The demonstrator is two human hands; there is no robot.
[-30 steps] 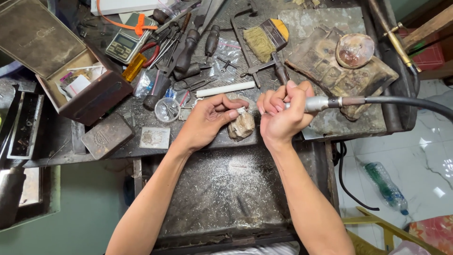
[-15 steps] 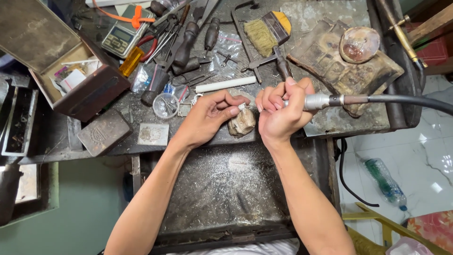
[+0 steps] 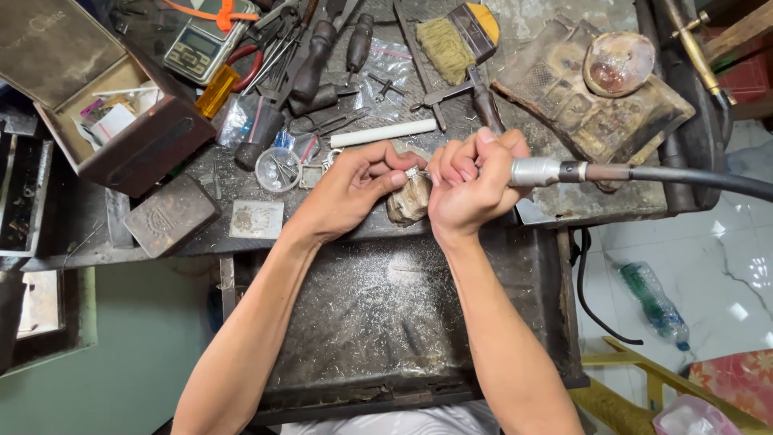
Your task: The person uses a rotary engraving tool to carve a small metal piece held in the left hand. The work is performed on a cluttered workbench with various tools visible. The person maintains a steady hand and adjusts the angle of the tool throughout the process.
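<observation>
My left hand (image 3: 354,187) pinches a small silver piece (image 3: 412,172) against a worn wooden bench pin (image 3: 409,200) at the bench's front edge. My right hand (image 3: 467,187) is wrapped around a metal rotary handpiece (image 3: 541,171), its tip hidden by my fingers and pointing at the silver piece. A black flexible shaft (image 3: 692,179) runs from the handpiece off to the right. Both hands touch at the fingertips above the pin.
A dark filings tray (image 3: 378,322) sits below the hands. The bench holds a white rod (image 3: 383,134), a brush (image 3: 456,39), pliers and files (image 3: 314,56), a small scale (image 3: 200,42), an open box (image 3: 121,121), a round dish (image 3: 618,64). A plastic bottle (image 3: 654,301) lies on the floor at right.
The hands hold the same pose on the pin. The view has shifted slightly, so the bench items sit a little higher in the frame.
</observation>
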